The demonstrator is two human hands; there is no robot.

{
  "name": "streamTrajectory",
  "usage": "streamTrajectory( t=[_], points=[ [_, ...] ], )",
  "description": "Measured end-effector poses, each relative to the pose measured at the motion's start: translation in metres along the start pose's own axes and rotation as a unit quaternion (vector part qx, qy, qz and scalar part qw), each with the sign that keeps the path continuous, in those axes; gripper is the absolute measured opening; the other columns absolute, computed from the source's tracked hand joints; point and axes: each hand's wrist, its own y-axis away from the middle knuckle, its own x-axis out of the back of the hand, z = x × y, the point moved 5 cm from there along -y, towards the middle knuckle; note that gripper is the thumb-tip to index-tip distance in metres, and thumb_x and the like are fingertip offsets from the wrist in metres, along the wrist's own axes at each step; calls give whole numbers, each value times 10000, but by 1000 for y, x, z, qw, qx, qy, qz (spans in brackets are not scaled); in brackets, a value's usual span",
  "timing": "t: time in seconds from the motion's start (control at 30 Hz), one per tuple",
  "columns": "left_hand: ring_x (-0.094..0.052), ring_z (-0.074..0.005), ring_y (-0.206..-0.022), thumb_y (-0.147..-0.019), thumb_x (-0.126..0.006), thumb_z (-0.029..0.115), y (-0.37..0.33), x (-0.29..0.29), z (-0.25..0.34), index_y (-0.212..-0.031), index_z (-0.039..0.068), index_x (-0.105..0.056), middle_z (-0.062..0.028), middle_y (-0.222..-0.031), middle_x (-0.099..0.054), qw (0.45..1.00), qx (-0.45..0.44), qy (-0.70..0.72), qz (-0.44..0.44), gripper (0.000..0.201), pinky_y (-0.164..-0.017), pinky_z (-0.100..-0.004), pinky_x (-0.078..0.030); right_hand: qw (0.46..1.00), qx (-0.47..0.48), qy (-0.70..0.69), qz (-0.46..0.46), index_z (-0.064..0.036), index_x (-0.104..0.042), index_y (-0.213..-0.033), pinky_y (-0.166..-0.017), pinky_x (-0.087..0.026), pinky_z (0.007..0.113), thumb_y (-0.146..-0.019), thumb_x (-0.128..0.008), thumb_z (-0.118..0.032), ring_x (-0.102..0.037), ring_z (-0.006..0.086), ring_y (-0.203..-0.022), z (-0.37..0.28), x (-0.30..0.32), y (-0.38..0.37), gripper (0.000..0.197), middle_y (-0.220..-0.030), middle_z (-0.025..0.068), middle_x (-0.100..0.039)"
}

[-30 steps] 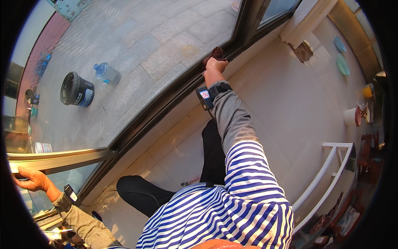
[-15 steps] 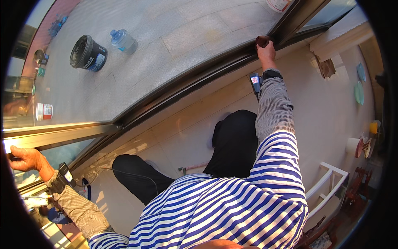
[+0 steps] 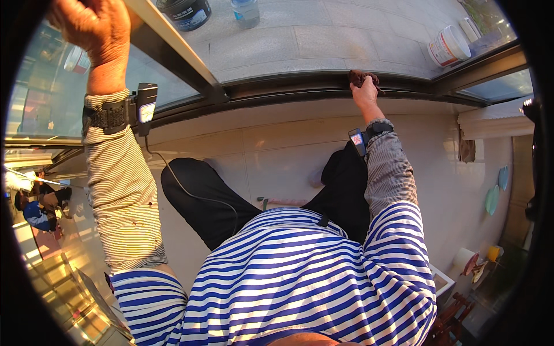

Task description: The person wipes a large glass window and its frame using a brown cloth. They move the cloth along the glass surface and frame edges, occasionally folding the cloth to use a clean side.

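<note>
My right hand [image 3: 365, 95] is closed on a crumpled dark brown cloth [image 3: 362, 76], which rests on the dark window track [image 3: 288, 86]. High at the left, my left hand [image 3: 104, 29] is raised beside the pale window post [image 3: 173, 46]. Its fingers are curled, and the top edge cuts part of them off, so what they grip is hidden. A black wrist strap with a small device [image 3: 146, 109] sits on the left forearm, its cable running down to my lap. The right wrist bears a similar device [image 3: 357, 141].
Beyond the glass stand a black bucket [image 3: 187, 12], a clear blue bottle [image 3: 246, 12] and a white tub [image 3: 449, 46]. A pinkish-handled tool [image 3: 283, 202] lies on the floor between my legs. Green dishes [image 3: 491, 199] are at the right. A person in blue [image 3: 37, 214] is at far left.
My view has swung left-to-right, levelling the track. My left hand has risen along the window post. The right hand, still holding the cloth, now sits farther from the right-hand corner post.
</note>
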Motion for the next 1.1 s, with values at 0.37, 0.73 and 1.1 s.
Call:
streamTrajectory(
  t=[0.37,0.73,1.1],
  points=[
    [-506,-289,-1402,-1096,-465,115,141,153,6,-1454,-7,-466,-203,-1499,-539,919,357,113,-124,378,-1187,-450,-383,992,95,3,-86,-30,-499,-1149,-863,-556,521,-891,-769,-263,-696,472,-999,-197,-100,113,441,-1033,293,-708],
    [-658,-203,-1194,-1083,-530,88,258,221,29,-1332,-19,-590,-178,-1269,-701,784,580,156,-159,278,-1045,-319,-490,813,46,-432,-388,-130,-568,-1346,-844,-571,349,-993,-674,-105,-623,174,-1125,-260,-118,167,369,-1229,29,-643],
    [-559,-248,-1305,-1028,-611,458,330,215,186,-1447,87,-486,-161,-1454,-559,166,848,476,-162,573,-996,-426,-540,522,-17,-641,-563,-56,-486,-1459,-1067,-521,527,-947,-710,-89,-594,335,-1288,-242,-1,265,560,-1406,146,-586]
  ],
)
